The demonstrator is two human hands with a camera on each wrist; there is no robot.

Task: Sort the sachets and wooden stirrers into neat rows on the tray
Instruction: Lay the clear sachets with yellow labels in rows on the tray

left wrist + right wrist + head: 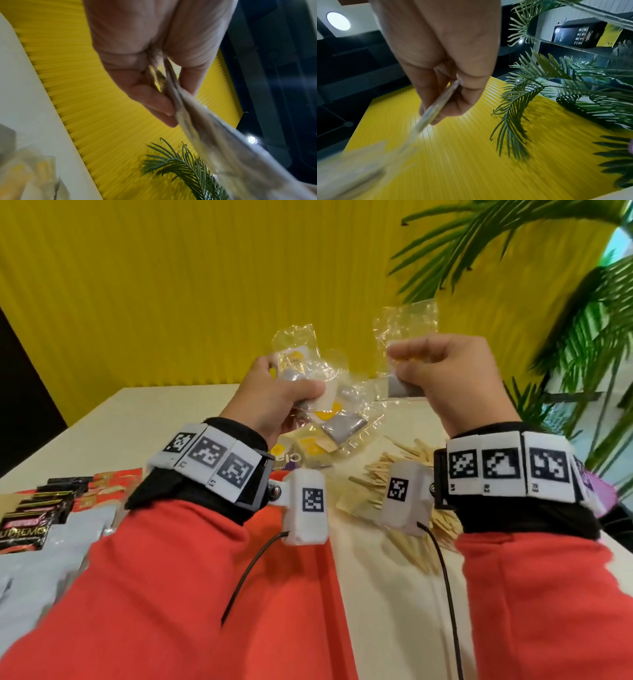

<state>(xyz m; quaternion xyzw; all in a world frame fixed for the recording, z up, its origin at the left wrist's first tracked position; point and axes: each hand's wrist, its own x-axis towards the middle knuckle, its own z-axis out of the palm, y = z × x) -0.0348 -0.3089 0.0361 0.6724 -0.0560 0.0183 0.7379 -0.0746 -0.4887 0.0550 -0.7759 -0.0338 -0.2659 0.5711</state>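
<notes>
Clear crinkly plastic is what both hands are holding up in the air above the table (178, 405). The left hand (274, 402) is gripping a bunch of clear sachets (329, 392), with its thumb and fingers curled tight round them. Inside these packets little white, yellow and grey things are showing. In the left wrist view the fingers (154, 102) are squeezing together on the crumpled plastic, which is looking blurry. The right hand (455, 374) is pinching one clear sachet (404, 337) between its thumb and its curled fingers, with a small grey pack peeking out under the hand. In the right wrist view that packet is showing edge-on, thin and flat, clamped between the thumb and the fingers (426, 100). The two hands are sitting near each other but are not touching. More clear sachets (318, 453) are lying on the table just under the left hand. A heap of wooden stirrers (394, 470) is lying in a messy pile on the table under the right wrist. Black coffee sachets (37, 515) are lying in a row on the red tray (298, 577) at the left, with grey packets beside them. Both arms are wearing red sleeves with black and white marker bands on the wrists. A yellow ribbed wall (205, 285) is standing behind the table, and a green palm plant (582, 320) is standing at the right.
</notes>
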